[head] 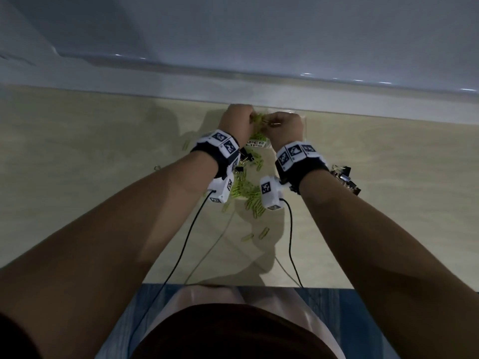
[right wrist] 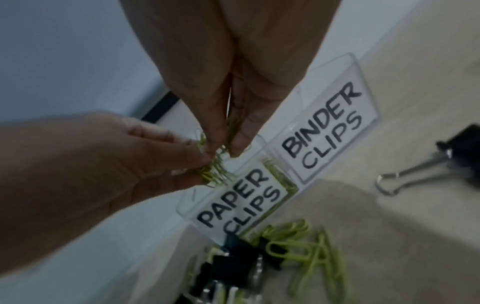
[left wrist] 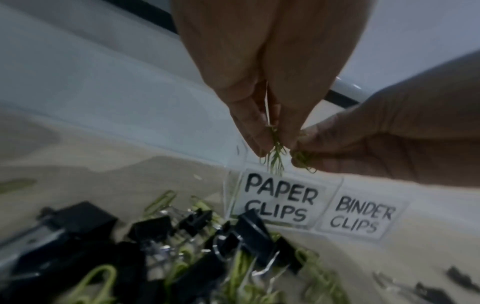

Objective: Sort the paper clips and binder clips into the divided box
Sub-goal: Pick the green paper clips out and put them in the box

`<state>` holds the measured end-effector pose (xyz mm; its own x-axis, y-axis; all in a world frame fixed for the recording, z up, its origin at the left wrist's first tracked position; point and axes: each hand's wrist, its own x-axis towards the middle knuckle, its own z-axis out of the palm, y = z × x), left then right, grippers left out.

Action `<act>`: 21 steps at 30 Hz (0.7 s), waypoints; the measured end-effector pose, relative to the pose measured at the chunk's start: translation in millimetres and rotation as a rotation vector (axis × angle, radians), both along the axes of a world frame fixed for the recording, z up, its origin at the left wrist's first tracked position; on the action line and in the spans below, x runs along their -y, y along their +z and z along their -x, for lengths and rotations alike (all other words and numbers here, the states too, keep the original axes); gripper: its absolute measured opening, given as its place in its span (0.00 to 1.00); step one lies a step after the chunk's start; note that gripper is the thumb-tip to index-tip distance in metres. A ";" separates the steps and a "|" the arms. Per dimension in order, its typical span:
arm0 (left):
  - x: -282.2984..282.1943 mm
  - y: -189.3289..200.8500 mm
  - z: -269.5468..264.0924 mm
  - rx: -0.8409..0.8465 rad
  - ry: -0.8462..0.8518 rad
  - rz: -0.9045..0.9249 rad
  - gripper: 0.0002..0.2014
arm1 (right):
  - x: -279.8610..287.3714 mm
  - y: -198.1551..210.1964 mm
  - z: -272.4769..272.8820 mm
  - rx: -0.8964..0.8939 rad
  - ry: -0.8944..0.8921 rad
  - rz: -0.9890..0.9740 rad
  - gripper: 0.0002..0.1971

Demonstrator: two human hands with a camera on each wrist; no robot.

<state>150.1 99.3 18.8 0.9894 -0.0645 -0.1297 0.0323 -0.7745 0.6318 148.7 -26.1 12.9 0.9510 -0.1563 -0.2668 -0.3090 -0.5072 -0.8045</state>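
Two hands meet over a clear divided box [right wrist: 306, 115], sharing a tangle of green paper clips [right wrist: 213, 170].

Fingertips of the left hand [head: 237, 120] and the right hand [head: 285, 125] are pinched shut on the cluster, held above the compartment labelled "PAPER CLIPS" [left wrist: 281, 197], where several green clips already lie; the neighbouring section reads "BINDER CLIPS" [left wrist: 363, 216]. Nearer the person, loose green clips [head: 248, 193] mingle with black binder clips [left wrist: 161, 226] on the beige table [head: 103, 151], and more binder clips [head: 346, 178] sit beside the right wrist.
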 end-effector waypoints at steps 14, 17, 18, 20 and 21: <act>-42.6 -45.9 139.5 -0.198 -0.443 -0.249 0.35 | 47.7 -24.7 112.9 -0.154 0.908 0.508 0.40; -35.7 -50.0 142.6 -0.161 -0.379 -0.248 0.35 | 40.4 -30.3 122.0 -0.091 0.895 0.531 0.42; -32.7 -49.8 142.2 -0.161 -0.360 -0.234 0.33 | 37.4 -32.1 122.8 -0.077 0.882 0.520 0.38; -27.1 -48.9 140.5 -0.156 -0.326 -0.196 0.26 | 31.5 -32.1 122.4 -0.048 0.851 0.481 0.28; -25.1 -48.4 139.3 -0.151 -0.319 -0.182 0.22 | 28.8 -31.6 122.0 -0.034 0.839 0.464 0.24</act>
